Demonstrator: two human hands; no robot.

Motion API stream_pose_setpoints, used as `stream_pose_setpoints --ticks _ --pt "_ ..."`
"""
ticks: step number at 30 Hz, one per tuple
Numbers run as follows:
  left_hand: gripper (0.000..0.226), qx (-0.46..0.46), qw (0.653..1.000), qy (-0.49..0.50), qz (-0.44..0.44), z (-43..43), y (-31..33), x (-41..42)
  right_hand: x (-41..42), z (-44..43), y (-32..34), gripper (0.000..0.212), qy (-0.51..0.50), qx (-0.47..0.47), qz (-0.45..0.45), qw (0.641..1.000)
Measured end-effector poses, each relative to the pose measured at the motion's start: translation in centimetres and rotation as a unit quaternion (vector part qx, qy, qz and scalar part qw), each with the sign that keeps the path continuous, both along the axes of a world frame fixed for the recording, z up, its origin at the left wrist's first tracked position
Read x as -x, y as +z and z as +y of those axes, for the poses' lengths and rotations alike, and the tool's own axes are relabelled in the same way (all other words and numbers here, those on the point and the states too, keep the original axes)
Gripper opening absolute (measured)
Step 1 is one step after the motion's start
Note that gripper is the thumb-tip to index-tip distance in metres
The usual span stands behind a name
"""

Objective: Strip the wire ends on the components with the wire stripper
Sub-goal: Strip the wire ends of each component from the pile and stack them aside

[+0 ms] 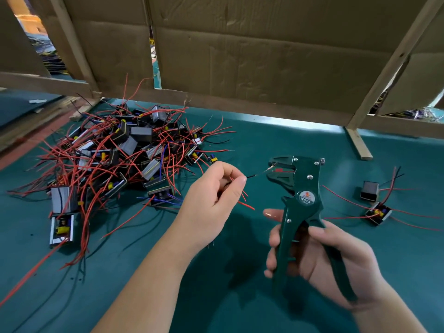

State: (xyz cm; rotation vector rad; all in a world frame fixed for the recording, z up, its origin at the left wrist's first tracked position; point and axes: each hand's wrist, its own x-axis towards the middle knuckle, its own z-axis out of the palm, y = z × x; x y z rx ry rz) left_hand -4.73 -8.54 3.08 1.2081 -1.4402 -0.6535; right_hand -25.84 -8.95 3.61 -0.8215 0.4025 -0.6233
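**Desk:** Head view: where is the tool?

**Photographer:** A green wire stripper point(298, 200) is held upright above the middle of the teal worktop point(240, 304), toward its right edge. Its long axis runs from the handles, low by the near edge, up to the head, which points at the far edge. The jaws stand parted and face left.

**Desk:** And the hands?

**Photographer:** The right hand point(336, 255) is wrapped round both handles, its fingers point(272, 258) curled over the left one. The left hand point(211, 195) pinches a black wire point(254, 175) between thumb and forefinger. The wire runs almost level, left to right, with its tip inside the jaws. Red wires point(245, 204) trail under that hand.

**Desk:** The rest?

**Photographer:** A tangled pile of components point(115, 152) lies toward the far left corner. Two components point(370, 191) sit near the right edge, well apart from the pile. A cardboard wall point(264, 56) lines the far edge.
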Motion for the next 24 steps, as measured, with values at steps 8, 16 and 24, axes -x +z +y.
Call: stream_pose_setpoints --ticks 8,16,24 --pt "0.005 0.025 0.999 0.003 0.03 0.19 0.49 0.18 -0.94 0.59 -0.22 0.062 0.05 0.009 -0.009 0.999" --pt "0.006 0.041 0.999 0.0 0.003 0.46 0.92 0.18 -0.77 0.73 -0.39 0.057 0.023 0.031 0.04 0.998" --pt "0.009 0.046 0.999 0.007 0.001 0.58 1.04 0.28 -0.77 0.78 -0.38 0.058 0.02 0.033 0.043 0.998"
